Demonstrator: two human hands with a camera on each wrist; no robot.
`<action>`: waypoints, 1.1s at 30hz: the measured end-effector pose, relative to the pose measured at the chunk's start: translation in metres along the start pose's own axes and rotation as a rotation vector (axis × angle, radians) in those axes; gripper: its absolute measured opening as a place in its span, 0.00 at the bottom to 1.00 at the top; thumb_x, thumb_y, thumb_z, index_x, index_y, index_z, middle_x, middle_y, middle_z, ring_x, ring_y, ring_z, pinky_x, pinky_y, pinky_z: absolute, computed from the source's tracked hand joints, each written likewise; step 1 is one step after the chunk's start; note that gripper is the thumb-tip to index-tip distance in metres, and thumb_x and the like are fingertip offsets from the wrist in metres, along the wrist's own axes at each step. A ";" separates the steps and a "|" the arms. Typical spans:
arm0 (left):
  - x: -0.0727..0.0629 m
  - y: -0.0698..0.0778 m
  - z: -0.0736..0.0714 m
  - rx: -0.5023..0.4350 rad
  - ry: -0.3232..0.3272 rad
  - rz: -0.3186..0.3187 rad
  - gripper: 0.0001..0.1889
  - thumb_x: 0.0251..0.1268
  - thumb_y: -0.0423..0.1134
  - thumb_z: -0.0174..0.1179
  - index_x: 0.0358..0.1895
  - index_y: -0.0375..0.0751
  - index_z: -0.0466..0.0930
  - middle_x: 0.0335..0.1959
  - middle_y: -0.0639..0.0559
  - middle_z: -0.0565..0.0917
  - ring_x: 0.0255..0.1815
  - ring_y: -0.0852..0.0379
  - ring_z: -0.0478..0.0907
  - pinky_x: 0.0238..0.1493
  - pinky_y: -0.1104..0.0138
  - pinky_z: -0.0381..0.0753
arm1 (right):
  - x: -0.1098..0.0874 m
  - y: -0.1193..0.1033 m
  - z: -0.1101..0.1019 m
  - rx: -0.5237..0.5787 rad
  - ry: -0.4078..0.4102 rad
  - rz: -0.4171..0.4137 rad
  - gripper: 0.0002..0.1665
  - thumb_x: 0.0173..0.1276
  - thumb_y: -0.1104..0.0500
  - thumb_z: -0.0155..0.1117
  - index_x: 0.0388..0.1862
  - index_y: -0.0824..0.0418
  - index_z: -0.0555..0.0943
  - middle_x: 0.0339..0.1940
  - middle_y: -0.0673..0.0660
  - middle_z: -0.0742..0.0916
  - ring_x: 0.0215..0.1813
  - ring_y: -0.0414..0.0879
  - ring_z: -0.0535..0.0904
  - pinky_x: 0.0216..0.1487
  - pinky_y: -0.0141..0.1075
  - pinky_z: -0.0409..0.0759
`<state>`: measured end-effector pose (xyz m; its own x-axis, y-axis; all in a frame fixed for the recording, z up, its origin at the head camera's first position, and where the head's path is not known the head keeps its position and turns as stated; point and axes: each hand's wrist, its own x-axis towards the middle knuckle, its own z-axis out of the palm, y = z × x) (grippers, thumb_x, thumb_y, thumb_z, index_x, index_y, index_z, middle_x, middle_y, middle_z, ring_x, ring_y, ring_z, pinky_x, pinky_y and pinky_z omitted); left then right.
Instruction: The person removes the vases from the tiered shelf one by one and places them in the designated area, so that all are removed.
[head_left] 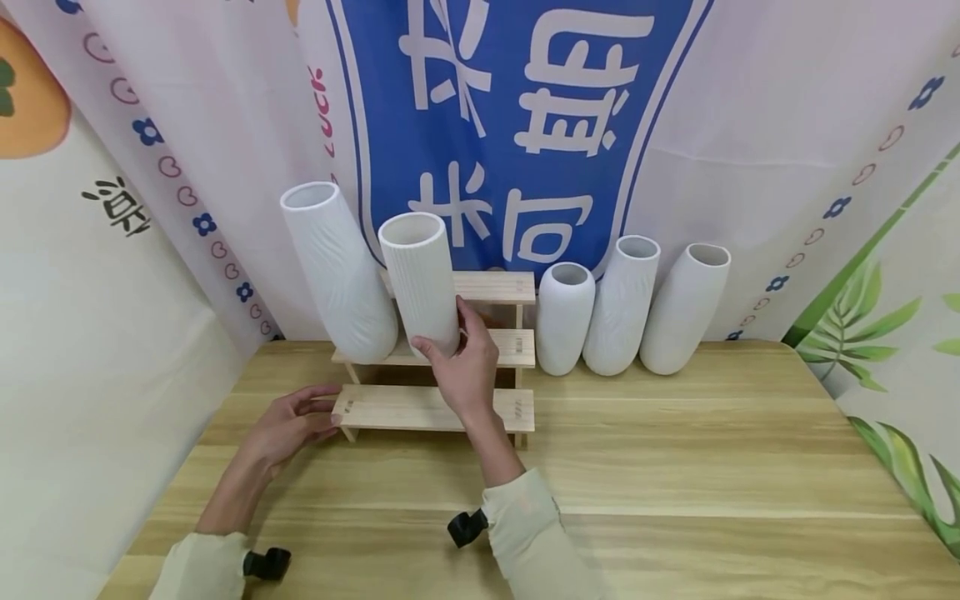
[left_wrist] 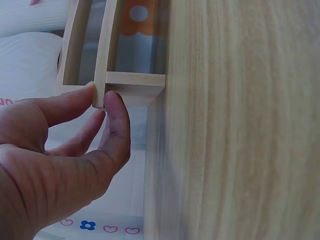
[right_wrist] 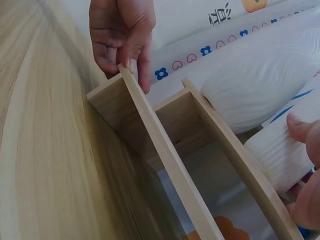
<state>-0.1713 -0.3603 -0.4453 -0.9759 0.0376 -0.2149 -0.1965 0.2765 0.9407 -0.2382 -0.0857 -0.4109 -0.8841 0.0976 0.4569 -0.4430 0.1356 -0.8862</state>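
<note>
My right hand (head_left: 468, 367) grips a white ribbed vase (head_left: 420, 283) low on its side, thumb at the front and fingers round the right. Its base is at the middle step of a three-step wooden display stand (head_left: 427, 408). With thumb and fingertips, my left hand (head_left: 288, 425) pinches the left end of the stand's lowest step; the left wrist view shows this pinch on the board end (left_wrist: 100, 95). A taller white vase (head_left: 341, 275) with a wavy relief stands on the middle step's left part, just left of the ribbed vase.
Right of the stand, three white vases stand in a row on the wooden table (head_left: 675, 467): a short one (head_left: 566, 325), a patterned one (head_left: 622, 308) and a smooth one (head_left: 686, 308). Close behind hangs a printed cloth (head_left: 495, 125); another printed cloth borders the left side.
</note>
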 end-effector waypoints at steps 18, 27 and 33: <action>0.000 0.000 0.001 0.001 -0.002 0.011 0.35 0.78 0.29 0.61 0.82 0.25 0.59 0.75 0.20 0.69 0.52 0.66 0.84 0.57 0.69 0.90 | 0.006 -0.004 -0.023 -0.087 -0.005 0.010 0.49 0.55 0.53 0.90 0.74 0.58 0.77 0.64 0.62 0.82 0.63 0.54 0.82 0.65 0.52 0.89; -0.002 0.001 -0.001 0.018 0.005 0.006 0.35 0.77 0.29 0.61 0.82 0.25 0.59 0.74 0.21 0.69 0.53 0.63 0.84 0.57 0.69 0.90 | 0.010 -0.003 -0.043 -0.057 -0.024 0.082 0.50 0.56 0.56 0.88 0.73 0.58 0.70 0.69 0.60 0.84 0.68 0.56 0.83 0.72 0.58 0.84; -0.002 0.000 0.000 0.023 0.012 0.001 0.35 0.77 0.30 0.62 0.82 0.27 0.60 0.75 0.21 0.70 0.54 0.62 0.84 0.57 0.69 0.91 | 0.011 -0.001 -0.053 -0.058 -0.040 0.079 0.51 0.55 0.56 0.88 0.74 0.57 0.71 0.71 0.60 0.83 0.71 0.57 0.83 0.73 0.59 0.83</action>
<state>-0.1696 -0.3604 -0.4451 -0.9773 0.0261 -0.2104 -0.1933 0.2984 0.9347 -0.2396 -0.0321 -0.4012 -0.9216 0.0713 0.3816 -0.3636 0.1858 -0.9128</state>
